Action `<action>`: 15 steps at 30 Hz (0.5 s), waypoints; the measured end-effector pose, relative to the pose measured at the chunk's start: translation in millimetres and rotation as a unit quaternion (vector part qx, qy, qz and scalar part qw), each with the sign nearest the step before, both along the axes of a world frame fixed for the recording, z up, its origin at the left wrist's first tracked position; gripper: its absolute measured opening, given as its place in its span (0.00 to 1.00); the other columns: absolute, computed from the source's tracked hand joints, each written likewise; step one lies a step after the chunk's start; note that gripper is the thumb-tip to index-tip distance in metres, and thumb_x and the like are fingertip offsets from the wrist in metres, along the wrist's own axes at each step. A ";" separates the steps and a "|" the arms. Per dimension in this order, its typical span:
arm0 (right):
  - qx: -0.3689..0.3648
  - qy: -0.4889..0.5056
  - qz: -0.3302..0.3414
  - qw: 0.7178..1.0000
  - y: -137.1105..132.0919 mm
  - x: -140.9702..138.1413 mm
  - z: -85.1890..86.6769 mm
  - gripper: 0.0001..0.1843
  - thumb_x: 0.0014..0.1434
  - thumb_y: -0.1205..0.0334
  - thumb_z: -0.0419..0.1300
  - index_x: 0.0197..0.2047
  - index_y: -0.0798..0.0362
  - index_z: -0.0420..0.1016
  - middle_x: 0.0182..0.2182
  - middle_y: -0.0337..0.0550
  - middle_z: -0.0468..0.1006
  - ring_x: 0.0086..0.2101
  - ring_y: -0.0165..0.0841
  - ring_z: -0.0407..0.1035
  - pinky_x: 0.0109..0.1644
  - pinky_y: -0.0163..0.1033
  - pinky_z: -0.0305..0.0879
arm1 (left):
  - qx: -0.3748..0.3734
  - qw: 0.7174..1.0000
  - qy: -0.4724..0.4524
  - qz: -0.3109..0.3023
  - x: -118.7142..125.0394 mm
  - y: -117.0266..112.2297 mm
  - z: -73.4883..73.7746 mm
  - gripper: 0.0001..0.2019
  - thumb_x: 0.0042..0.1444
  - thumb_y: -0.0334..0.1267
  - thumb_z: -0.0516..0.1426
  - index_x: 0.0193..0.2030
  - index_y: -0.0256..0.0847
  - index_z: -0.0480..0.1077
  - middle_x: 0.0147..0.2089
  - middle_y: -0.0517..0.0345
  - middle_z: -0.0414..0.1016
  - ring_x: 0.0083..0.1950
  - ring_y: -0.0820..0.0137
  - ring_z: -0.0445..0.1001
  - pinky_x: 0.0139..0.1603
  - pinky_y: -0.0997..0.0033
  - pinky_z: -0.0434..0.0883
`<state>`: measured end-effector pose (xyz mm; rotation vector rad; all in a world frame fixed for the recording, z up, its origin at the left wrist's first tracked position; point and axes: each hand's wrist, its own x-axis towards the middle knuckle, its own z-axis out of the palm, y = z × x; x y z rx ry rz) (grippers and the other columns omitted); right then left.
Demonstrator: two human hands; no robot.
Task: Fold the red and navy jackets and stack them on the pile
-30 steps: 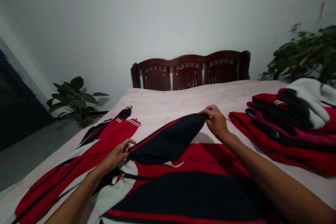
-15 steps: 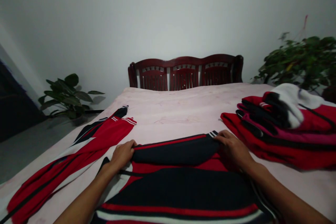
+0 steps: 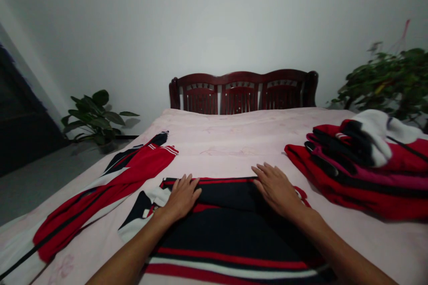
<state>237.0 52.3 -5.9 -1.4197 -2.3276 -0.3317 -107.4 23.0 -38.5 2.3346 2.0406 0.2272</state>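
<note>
A black, red and white jacket [image 3: 230, 231] lies on the pale pink bed [image 3: 227, 142] in front of me, its sleeve folded across its upper part. My left hand [image 3: 180, 197] rests flat on the folded sleeve near the white collar, fingers spread. My right hand [image 3: 276, 187] presses flat on the sleeve's right end, fingers apart. Neither hand grips anything.
A second red, black and white garment [image 3: 110, 187] stretches along the bed's left side. A pile of red, black and white clothes [image 3: 364, 164] sits at the right. A dark wooden headboard [image 3: 244, 91] stands behind; potted plants at left [image 3: 95, 118] and right [image 3: 391, 75].
My hands carried the raised black sleeve down across the jacket, let go of it, and now lie flat on it with open fingers.
</note>
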 end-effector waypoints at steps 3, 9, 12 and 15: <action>-0.060 -0.041 -0.042 0.996 3.1 0.4 -30.2 0.28 0.65 0.50 0.51 0.64 0.50 0.67 0.64 0.53 0.66 0.65 0.51 0.55 0.67 0.61 0.48 | -0.007 1.000 0.009 0.013 3.5 -0.2 -13.9 0.28 0.67 0.50 0.45 0.71 0.45 0.57 0.74 0.42 0.52 0.75 0.49 0.48 0.70 0.41 0.47; -0.181 -0.034 -0.106 0.977 3.2 54.1 -54.2 0.34 0.65 0.46 0.48 0.70 0.52 0.58 0.69 0.54 0.57 0.67 0.49 0.50 0.67 0.60 0.50 | 0.014 0.997 0.061 0.044 -16.2 0.8 -32.7 0.29 0.67 0.50 0.46 0.72 0.47 0.53 0.75 0.44 0.49 0.75 0.51 0.48 0.69 0.41 0.48; -0.224 0.002 -0.133 0.966 0.8 74.9 -50.2 0.37 0.66 0.42 0.44 0.72 0.53 0.53 0.70 0.53 0.55 0.68 0.47 0.49 0.69 0.57 0.50 | 0.020 0.997 0.068 0.038 -20.0 0.6 -33.5 0.29 0.67 0.50 0.45 0.72 0.46 0.53 0.75 0.44 0.50 0.75 0.53 0.49 0.70 0.44 0.49; -0.233 0.040 -0.141 0.961 -0.7 88.5 -54.8 0.37 0.66 0.43 0.42 0.72 0.55 0.53 0.70 0.52 0.55 0.68 0.46 0.49 0.70 0.54 0.49 | 0.019 0.996 0.066 0.059 -21.0 -1.4 -30.9 0.29 0.67 0.50 0.45 0.72 0.45 0.53 0.75 0.43 0.49 0.75 0.54 0.49 0.70 0.47 0.49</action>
